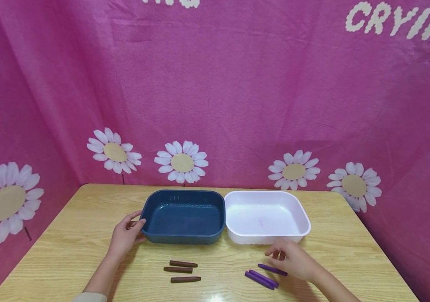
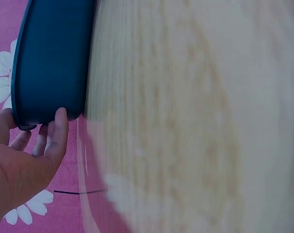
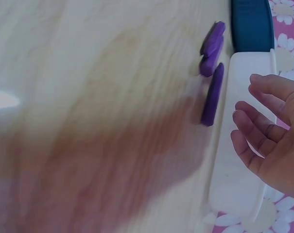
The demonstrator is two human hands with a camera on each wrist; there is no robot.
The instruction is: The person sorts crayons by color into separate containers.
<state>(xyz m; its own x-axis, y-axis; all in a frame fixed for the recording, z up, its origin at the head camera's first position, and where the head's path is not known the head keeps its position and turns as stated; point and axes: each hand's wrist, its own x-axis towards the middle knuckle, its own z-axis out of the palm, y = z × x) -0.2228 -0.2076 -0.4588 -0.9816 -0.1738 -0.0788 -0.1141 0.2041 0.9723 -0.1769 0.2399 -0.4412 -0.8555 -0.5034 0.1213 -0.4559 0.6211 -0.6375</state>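
My left hand (image 1: 124, 235) grips the left end of a dark blue tray (image 1: 182, 239), thumb at the rim. The left wrist view shows the fingers against the tray's outer end wall (image 2: 54, 63). My right hand (image 1: 292, 258) hovers with loosely bent fingers over a purple crayon (image 1: 273, 269), in front of the white tray (image 1: 268, 240). Nothing is between its fingers (image 3: 256, 128) in the right wrist view. Two more purple crayons (image 1: 262, 279) lie side by side just left of that one. Three brown crayons (image 1: 181, 269) lie in front of the blue tray.
Both trays stand side by side, touching, toward the back of the wooden table (image 1: 215, 289). A pink curtain (image 1: 215, 105) printed with white daisies hangs behind and beside the table. The right arm casts a shadow on the tabletop.
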